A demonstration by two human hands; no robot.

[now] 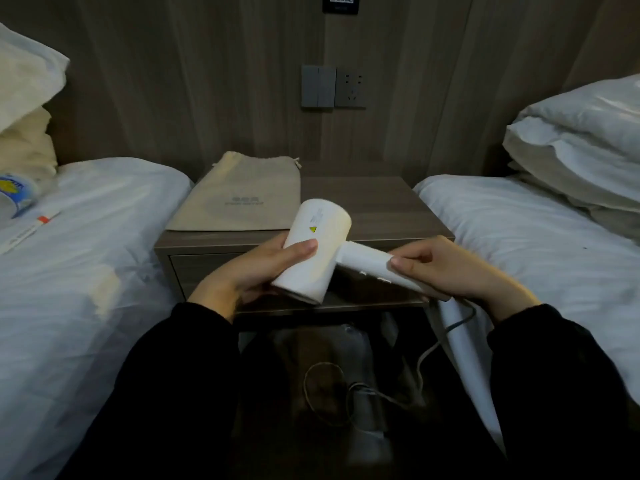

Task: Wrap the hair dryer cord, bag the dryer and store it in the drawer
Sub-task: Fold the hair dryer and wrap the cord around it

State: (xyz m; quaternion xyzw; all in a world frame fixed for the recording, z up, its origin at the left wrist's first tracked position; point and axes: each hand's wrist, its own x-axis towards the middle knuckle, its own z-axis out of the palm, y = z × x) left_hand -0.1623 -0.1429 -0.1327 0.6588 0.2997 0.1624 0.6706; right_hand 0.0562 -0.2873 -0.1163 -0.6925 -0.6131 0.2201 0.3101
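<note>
I hold a white hair dryer (317, 249) in front of the nightstand. My left hand (249, 275) wraps the barrel from below, thumb on top. My right hand (450, 268) grips the handle. The grey cord (420, 368) hangs loose from the handle end and runs down into a loop near the floor. A beige drawstring bag (239, 195) lies flat on the wooden nightstand (374, 209). The drawer front (194, 271) below the top is closed, partly hidden by my hands.
A bed with white sheets (69, 271) lies on the left, holding a plastic bottle (17, 195) and a small tube (31, 230). Another bed (536, 254) with pillows stands on the right. Wall switches and a socket (332, 86) sit above the nightstand.
</note>
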